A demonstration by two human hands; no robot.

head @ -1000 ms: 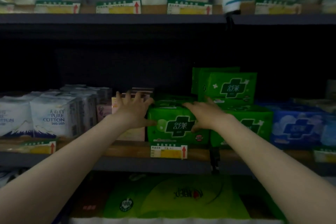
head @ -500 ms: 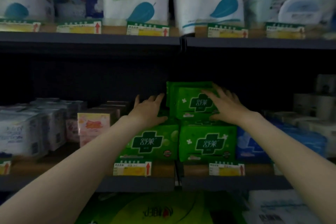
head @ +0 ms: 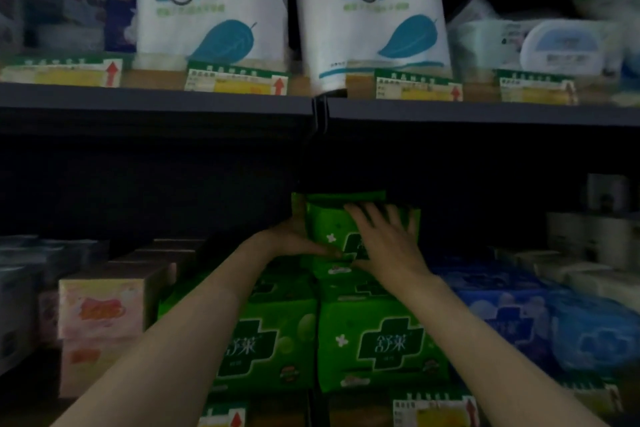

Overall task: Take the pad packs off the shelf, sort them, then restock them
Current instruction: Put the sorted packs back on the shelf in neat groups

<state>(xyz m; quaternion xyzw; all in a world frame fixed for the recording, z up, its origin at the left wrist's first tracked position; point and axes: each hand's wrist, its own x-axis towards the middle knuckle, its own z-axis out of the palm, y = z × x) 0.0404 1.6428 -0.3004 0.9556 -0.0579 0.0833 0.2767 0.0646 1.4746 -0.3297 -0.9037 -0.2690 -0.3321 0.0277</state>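
Gripping the top green pack (head: 332,236) from both sides: left hand (head: 298,239) cups its left edge, right hand (head: 388,246) lies spread over the front. It sits on the stacked green packs (head: 381,343), mid shelf. Likely light, squashy, slick wrap; hold the ends, don't squeeze.

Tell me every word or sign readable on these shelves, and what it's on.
"Soft": left white paper pack.
"Soft": right white paper pack.
"舒莱": lower green pad packs.
Red arrow: price tags; their print is too blurred.
Pink pack, blue packs: unreadable.
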